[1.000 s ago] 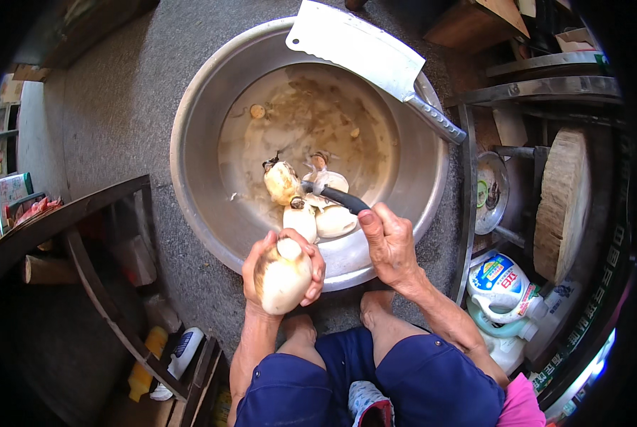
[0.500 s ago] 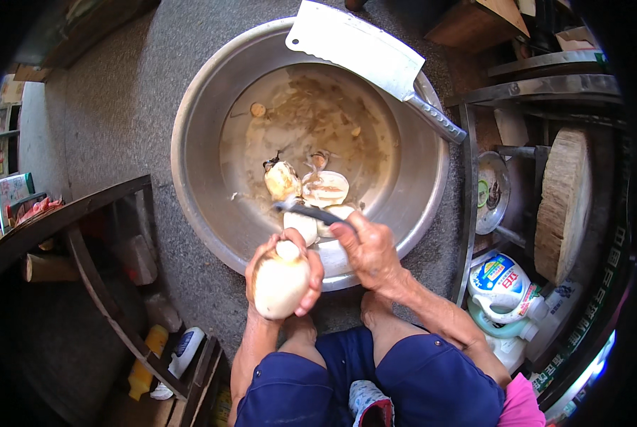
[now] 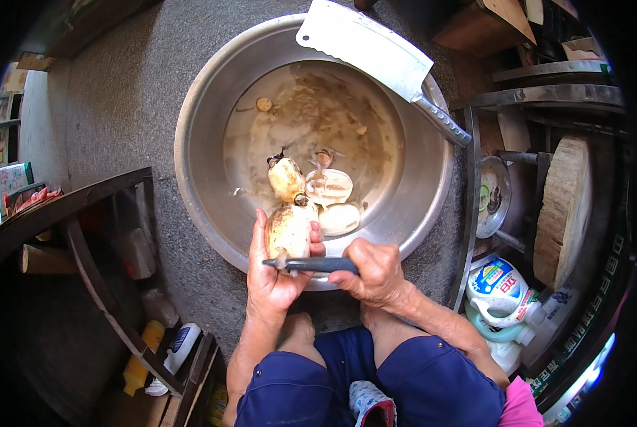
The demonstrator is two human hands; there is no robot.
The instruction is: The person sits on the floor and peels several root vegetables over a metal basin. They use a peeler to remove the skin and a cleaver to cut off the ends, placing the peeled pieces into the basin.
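Note:
Cradled in my left hand (image 3: 266, 283) is a plump lotus root section (image 3: 287, 231), pale with brown-stained skin, over the near rim of a wide metal basin (image 3: 199, 192). My right hand (image 3: 377, 272) is closed round the dark handle of a peeler (image 3: 320, 264). The tool's head lies across the near end of the lotus root; whether it touches is hard to tell. Just beyond, in the basin's shallow murky water, lie a brown-skinned lotus root (image 3: 286, 178), a pale piece with pinkish streaks (image 3: 329, 186) and a whitish piece (image 3: 340, 219).
A large cleaver (image 3: 368, 53) rests across the basin's far right rim. Small scraps (image 3: 263, 104) float in the water. A metal rack at right holds a thick wooden chopping block (image 3: 562, 210) and detergent bottles (image 3: 500, 285). A low wooden shelf (image 3: 97, 203) stands at left.
The lotus root in my left hand has turned to show browner skin, and that hand has opened flatter beneath it. My right hand has brought the peeler nearer, across its near end.

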